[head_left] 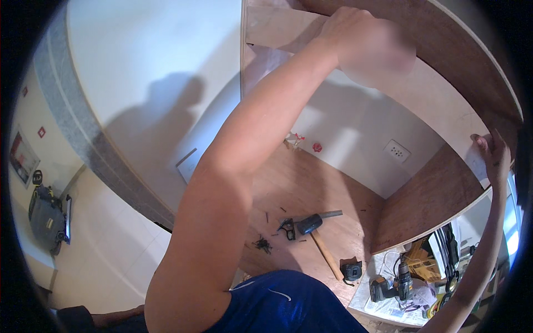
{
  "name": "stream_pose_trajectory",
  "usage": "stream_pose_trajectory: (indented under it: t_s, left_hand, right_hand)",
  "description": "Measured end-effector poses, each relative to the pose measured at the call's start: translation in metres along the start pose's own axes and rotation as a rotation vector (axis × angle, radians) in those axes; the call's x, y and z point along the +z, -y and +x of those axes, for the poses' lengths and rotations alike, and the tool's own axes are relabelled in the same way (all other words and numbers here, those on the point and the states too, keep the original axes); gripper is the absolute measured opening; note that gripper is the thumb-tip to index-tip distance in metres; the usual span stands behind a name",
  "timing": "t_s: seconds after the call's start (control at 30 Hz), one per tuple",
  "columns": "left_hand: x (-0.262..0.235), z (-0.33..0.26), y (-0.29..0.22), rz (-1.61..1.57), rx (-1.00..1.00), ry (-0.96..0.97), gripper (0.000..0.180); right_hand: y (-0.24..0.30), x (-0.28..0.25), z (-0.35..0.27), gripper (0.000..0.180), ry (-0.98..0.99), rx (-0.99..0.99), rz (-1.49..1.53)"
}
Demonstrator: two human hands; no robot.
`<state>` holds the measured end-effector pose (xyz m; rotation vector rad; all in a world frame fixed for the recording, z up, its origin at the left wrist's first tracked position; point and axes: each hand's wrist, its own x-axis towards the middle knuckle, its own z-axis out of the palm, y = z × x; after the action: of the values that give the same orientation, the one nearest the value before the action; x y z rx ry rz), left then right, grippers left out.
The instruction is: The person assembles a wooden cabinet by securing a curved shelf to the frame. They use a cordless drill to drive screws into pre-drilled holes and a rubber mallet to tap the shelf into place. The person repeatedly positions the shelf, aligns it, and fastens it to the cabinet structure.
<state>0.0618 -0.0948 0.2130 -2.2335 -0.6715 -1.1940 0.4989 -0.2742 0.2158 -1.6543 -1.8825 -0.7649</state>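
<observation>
A long pale wooden board [427, 91] spans the upper part of a wooden cabinet, below a brown panel [472, 61]. At its right end, my right hand [493, 152] is closed on the board, with the thumb and fingers at its edge. Reaching up across the view, my left arm brings my left hand [361, 44] to the board's upper middle. A blurred patch covers that hand's fingers, so their grip cannot be made out. Below, on the wooden cabinet surface [311, 180], lie a mallet [310, 223] with a wooden handle, a combination square [287, 228] and a tape measure [351, 270].
Black screws [262, 244] lie in a small pile, others scattered. A cordless drill [394, 286] stands at lower right among cables and papers. A wall socket [397, 150] is behind. Another person's arm [114, 317] shows at lower left; a dark bag [47, 219] is at far left.
</observation>
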Motion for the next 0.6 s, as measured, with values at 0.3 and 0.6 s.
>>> stream_pose_trajectory:
  t_s: [0.3, 0.6]
  left_hand:
    - [-0.025, -0.002, 0.000, -0.108, 0.038, 0.126, 0.076]
    - [-0.031, -0.040, 0.063, 0.099, -0.240, -0.025, 0.083]
  right_hand:
    - [0.004, 0.002, -0.002, 0.054, -0.028, -0.005, 0.025]
    - [0.000, 0.005, 0.005, 0.062, 0.026, 0.040, -0.140]
